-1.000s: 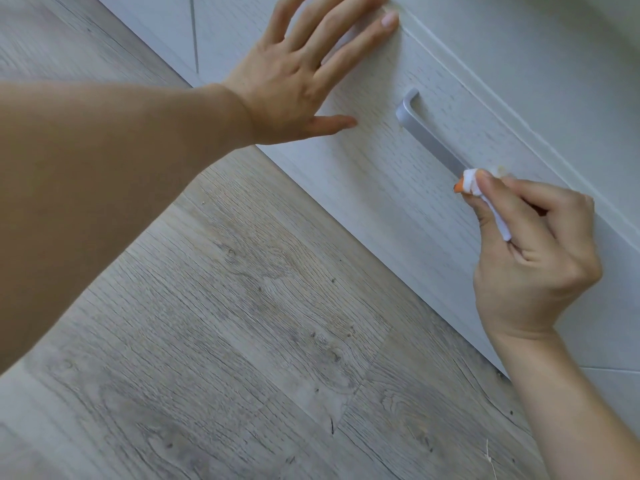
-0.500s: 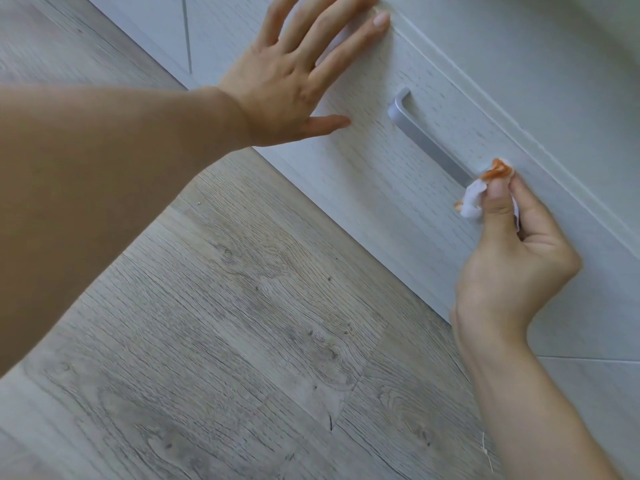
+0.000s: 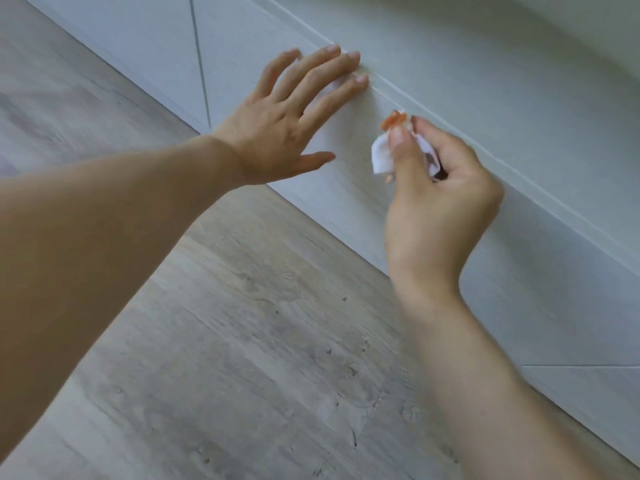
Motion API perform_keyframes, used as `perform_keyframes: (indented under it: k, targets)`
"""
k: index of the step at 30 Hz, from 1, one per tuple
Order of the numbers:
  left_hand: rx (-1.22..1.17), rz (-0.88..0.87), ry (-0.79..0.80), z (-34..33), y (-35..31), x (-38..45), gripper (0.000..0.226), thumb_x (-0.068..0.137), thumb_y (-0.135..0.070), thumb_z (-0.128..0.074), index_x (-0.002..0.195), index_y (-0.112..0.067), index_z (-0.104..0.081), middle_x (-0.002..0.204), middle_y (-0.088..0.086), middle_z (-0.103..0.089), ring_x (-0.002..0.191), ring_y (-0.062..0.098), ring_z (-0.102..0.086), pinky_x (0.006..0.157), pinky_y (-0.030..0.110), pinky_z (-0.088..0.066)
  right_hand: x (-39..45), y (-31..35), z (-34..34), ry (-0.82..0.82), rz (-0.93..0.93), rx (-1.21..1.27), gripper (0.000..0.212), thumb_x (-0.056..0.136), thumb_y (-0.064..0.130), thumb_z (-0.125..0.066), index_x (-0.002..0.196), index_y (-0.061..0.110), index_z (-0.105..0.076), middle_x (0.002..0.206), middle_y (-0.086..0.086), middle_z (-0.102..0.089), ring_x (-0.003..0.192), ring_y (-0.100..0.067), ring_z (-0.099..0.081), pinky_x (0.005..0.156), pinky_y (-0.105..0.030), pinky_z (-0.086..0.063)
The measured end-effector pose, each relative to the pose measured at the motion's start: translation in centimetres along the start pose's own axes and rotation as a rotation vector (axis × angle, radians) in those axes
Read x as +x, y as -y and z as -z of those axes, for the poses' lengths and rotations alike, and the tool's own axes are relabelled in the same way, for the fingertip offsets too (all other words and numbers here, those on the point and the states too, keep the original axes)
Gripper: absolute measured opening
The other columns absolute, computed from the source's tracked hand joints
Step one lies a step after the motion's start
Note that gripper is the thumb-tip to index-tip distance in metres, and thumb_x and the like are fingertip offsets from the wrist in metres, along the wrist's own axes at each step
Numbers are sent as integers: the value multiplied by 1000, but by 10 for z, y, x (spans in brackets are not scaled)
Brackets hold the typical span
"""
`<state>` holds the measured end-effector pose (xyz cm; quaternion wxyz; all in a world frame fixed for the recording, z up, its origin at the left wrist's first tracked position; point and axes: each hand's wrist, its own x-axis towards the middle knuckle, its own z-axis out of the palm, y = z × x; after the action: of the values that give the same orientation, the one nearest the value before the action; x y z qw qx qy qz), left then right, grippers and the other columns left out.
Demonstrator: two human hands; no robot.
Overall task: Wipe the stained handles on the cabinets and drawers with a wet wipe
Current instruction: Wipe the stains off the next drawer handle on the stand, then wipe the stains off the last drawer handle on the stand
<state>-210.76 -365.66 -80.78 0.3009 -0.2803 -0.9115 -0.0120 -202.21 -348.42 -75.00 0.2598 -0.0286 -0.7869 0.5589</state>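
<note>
Left hand [image 3: 277, 129] flat on the white drawer front [image 3: 346, 188], fingers straight and spread, fingertips [image 3: 360, 79] up at the groove along the drawer's top edge. Thumb sticks out sideways toward the right hand. Grip wide, holding nothing, just pressing on the panel.

Right hand [image 3: 436, 199] just beside it, lower right of the left hand, not touching it. Grip narrow: thumb and curled fingers pinch a crumpled white wipe [image 3: 382, 155]. The wipe pokes out above and to the left of the thumb. Orange stain [image 3: 393, 120] on its top end, and a smaller orange smear at the bottom edge near the thumb base. The stained tip sits close to the groove at the drawer's top edge; can't tell whether it touches the panel.

The handle is not visible in this view; it may be hidden behind the right hand, can't tell. So the task's thing in sight is the wipe, held in front of the drawer front between the two hands' line and the groove.

Both forearms bare, left one coming in large from the left edge, right one from the bottom right corner.

Grey wood-look floor [image 3: 242, 341] below the cabinets. Vertical seam [image 3: 201, 64] between panels at upper left, another seam at lower right. Frame slightly motion-blurred.
</note>
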Motion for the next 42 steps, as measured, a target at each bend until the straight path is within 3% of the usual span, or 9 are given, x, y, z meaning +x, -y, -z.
perform_keyframes:
  k: [5, 9, 15, 23, 26, 29, 32, 36, 42]
  targets:
    - [-51, 54, 282, 46, -5, 3, 79, 91, -47, -48, 152, -13, -11, 159, 9, -9, 145, 29, -8, 117, 46, -8, 18, 23, -10, 186, -56, -127, 16, 88, 22, -68, 101, 15, -73, 89, 2, -70, 75, -1, -61, 63, -4, -42]
    - [-65, 113, 522, 88, -11, 0, 75, 95, -48, -43, 152, -11, -11, 159, 8, -4, 145, 26, -9, 118, 43, -7, 27, 52, -1, 350, -170, -226, 15, 89, 24, -67, 101, 17, -74, 91, 3, -71, 81, -3, -64, 69, -7, -46]
    - [-86, 256, 784, 180, 13, -1, 61, 100, -44, -38, 149, -14, -18, 144, 3, -41, 130, 22, -41, 111, 36, -27, 45, 135, 4, 689, -332, -364, 11, 89, 24, -66, 81, 25, -73, 72, 12, -68, 66, -5, -62, 57, -13, -44]
    - [-43, 313, 802, 314, 115, 35, 57, 99, -45, -38, 144, -14, -26, 141, 1, -42, 128, 21, -41, 110, 33, -27, 91, 291, -62, 892, -388, -433, 6, 84, 23, -68, 83, 22, -74, 87, 4, -71, 76, -14, -66, 62, -23, -49]
    - [-22, 319, 800, 353, 165, 49, 56, 99, -45, -38, 144, -14, -25, 141, 1, -41, 128, 20, -41, 109, 32, -27, 112, 339, -98, 888, -395, -404, 11, 81, 19, -68, 71, 18, -72, 77, 6, -71, 74, -19, -67, 69, -35, -56]
    - [25, 300, 824, 377, 221, 67, 56, 100, -44, -36, 146, -14, -23, 142, 0, -40, 129, 20, -40, 109, 31, -27, 139, 377, -136, 888, -385, -369, 17, 81, 17, -68, 64, 20, -69, 69, 10, -68, 74, -16, -67, 70, -30, -55]
    - [42, 338, 802, 386, 277, 86, 57, 101, -43, -34, 147, -15, -18, 146, 0, -35, 132, 19, -36, 110, 30, -24, 170, 402, -174, 847, -383, -320, 21, 79, 16, -68, 59, 24, -66, 58, 19, -63, 65, -4, -63, 60, -17, -49]
    - [63, 359, 786, 377, 344, 106, 61, 101, -43, -34, 150, -16, -11, 153, 1, -24, 137, 19, -30, 112, 30, -20, 206, 413, -227, 820, -372, -273, 19, 80, 15, -67, 62, 20, -69, 56, 18, -63, 63, -3, -62, 63, -23, -50]
    - [53, 361, 809, 334, 426, 115, 63, 101, -42, -33, 152, -16, -4, 157, 4, -13, 142, 20, -18, 116, 32, -14, 236, 402, -309, 818, -396, -276, 27, 83, 17, -66, 59, 28, -62, 58, 18, -60, 56, 2, -57, 53, -18, -44]
